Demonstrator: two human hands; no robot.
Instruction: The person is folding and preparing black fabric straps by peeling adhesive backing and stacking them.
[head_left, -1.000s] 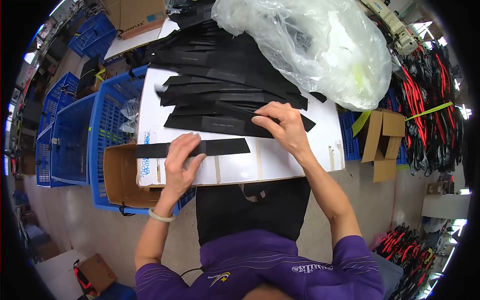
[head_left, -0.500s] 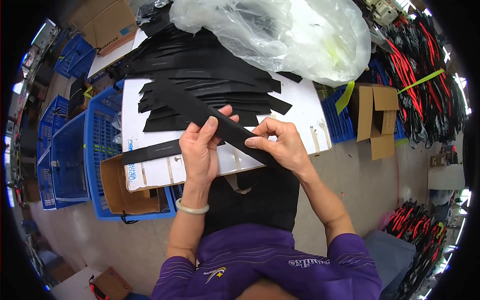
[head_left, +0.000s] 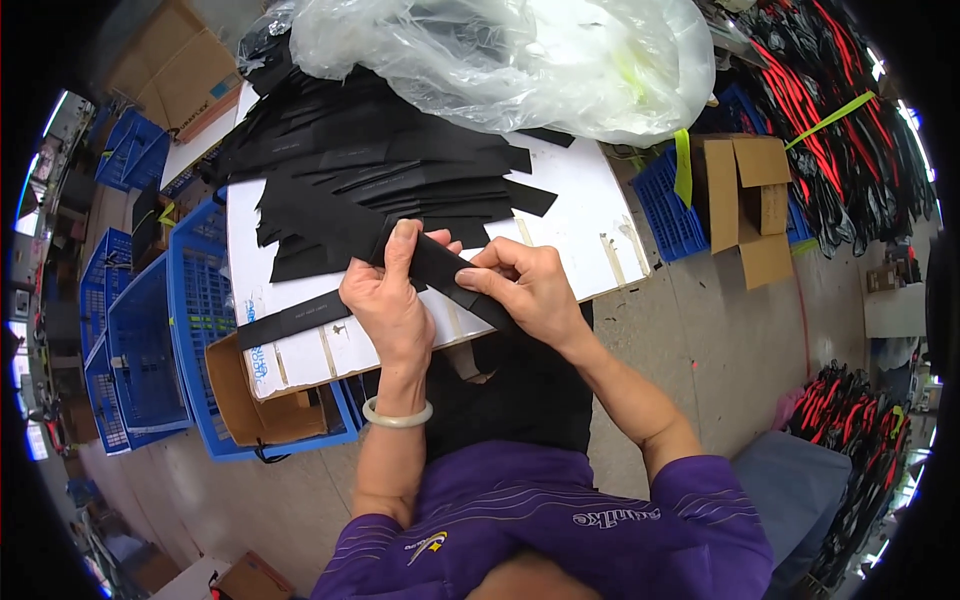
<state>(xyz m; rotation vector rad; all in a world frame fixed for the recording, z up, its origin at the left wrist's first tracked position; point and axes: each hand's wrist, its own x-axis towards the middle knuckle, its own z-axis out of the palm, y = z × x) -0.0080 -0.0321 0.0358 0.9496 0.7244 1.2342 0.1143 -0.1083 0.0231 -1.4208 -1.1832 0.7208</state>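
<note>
Black card, flat and long, is what both hands have hold of: a black strip (head_left: pixel 440 275) held just above the near edge of the white board (head_left: pixel 590 225) that serves as the bench top; the strip runs on a slant from upper left down to lower right, between the two hands. The left hand (head_left: pixel 385 300) is clamped on its upper end, fingers curled over the top edge and thumb beneath; the right hand (head_left: pixel 530 290) is closed on the lower part, fingertips pinching the strip's edge, the two hands almost touching. A pale bangle (head_left: pixel 397 413) sits on the left wrist; the sleeves are purple.

Behind the hands, on the board, lies a loose pile of black strips (head_left: pixel 380 175), fanned and overlapping, reaching toward the far edge; one single black strip (head_left: pixel 295 318) lies apart at the board's near left edge, just left of the left hand. A big clear plastic bag (head_left: pixel 520 55), crumpled and bulging, rests on the far side of the board, partly over the pile.

The board lies across a blue plastic crate (head_left: pixel 195 330) with an open brown carton (head_left: pixel 255 405) tucked at its near corner; more blue crates (head_left: pixel 120 340) stand to the left; right of the board, another blue crate (head_left: pixel 665 205) and a folded cardboard box (head_left: pixel 750 200); bundles of red and black goods (head_left: pixel 850 130) fill the far right.
</note>
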